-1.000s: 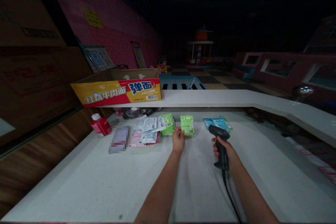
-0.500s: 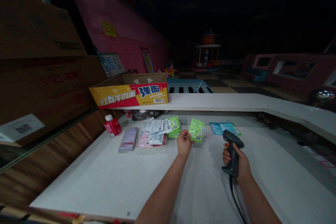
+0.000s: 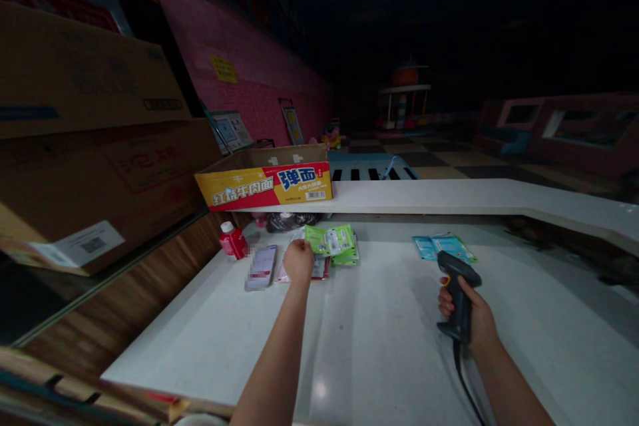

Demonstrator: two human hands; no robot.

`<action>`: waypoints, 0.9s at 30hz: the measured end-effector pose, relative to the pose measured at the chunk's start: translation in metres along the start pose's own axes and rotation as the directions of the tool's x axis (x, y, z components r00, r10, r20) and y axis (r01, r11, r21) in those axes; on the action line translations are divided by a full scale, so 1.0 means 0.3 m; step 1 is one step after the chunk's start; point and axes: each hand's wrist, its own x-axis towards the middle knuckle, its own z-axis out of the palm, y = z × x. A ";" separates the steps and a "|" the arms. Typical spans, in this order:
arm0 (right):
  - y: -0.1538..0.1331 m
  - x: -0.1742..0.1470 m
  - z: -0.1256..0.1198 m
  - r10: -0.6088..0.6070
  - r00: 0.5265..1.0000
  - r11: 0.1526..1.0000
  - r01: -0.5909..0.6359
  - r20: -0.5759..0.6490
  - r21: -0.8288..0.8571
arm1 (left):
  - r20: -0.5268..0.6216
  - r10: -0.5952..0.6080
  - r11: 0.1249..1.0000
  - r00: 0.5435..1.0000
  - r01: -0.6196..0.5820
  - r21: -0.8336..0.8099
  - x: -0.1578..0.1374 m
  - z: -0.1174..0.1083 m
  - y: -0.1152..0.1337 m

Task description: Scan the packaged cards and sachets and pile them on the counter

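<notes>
My left hand (image 3: 298, 261) is closed over the packet pile at the middle left of the counter, at the edge of a green packet (image 3: 315, 240) that it appears to pinch. Its fingertips are partly hidden. More green packets (image 3: 344, 254) lie just to the right, and pink packets (image 3: 320, 269) show beneath the hand. My right hand (image 3: 474, 313) is wrapped round the grip of a black barcode scanner (image 3: 458, 299), its cable hanging down toward me. Beyond the scanner head lie several blue packets (image 3: 439, 245).
A phone (image 3: 261, 267), partly blurred out, and a red bottle with a white cap (image 3: 232, 241) are left of the pile. An open noodle carton (image 3: 264, 186) stands on the raised white ledge (image 3: 429, 196). Large cardboard boxes (image 3: 100, 173) are stacked at the left.
My left hand has moved left with the green packet, from the middle of the counter to the pile. My right hand still holds the barcode scanner. The view has shifted slightly.
</notes>
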 end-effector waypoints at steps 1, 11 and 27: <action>0.001 0.000 -0.002 -0.004 1.000 1.000 0.004 0.002 0.000 | 0.006 0.007 0.998 1.000 -0.008 0.060 -0.005 -0.005 -0.002; -0.002 0.002 -0.007 0.021 1.000 0.998 -0.020 -0.012 0.063 | -0.104 0.263 0.933 0.959 -0.226 0.282 -0.084 -0.015 0.065; -0.045 0.018 -0.026 -0.159 0.892 0.986 0.161 -0.423 -0.031 | 0.405 0.697 0.717 0.592 -0.581 -0.385 -0.393 0.485 0.380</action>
